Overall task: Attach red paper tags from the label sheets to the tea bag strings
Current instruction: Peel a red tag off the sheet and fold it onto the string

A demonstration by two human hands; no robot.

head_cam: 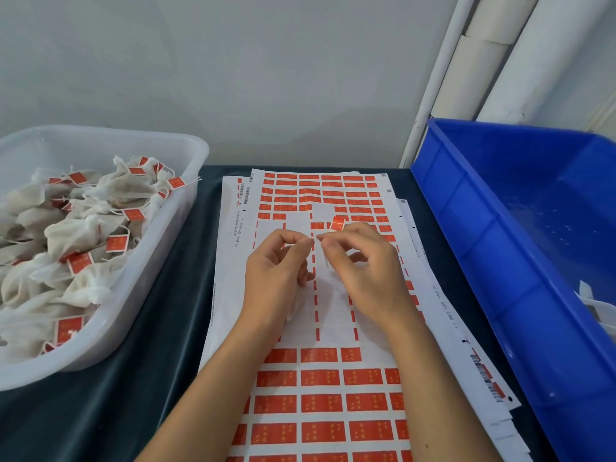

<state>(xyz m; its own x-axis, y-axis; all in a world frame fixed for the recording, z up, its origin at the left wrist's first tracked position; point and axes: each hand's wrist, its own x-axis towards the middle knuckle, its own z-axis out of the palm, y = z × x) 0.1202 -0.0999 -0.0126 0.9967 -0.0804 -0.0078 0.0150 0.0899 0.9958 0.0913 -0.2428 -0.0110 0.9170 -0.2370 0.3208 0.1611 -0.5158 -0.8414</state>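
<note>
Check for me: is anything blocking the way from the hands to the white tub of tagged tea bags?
Nothing visible does. The left hand and right hand pinch a string over the label sheets; only bare dark cloth lies before the white tub.

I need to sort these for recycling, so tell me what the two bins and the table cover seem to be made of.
Left bin: translucent whitish plastic, smooth; the tea bags show dimly through its wall.
Blue bin: opaque rigid plastic, glossy, with moulded ribs and light reflections.
Table cover: likely dark fabric, perhaps velvety; it looks matte with a soft, uneven sheen.
</note>
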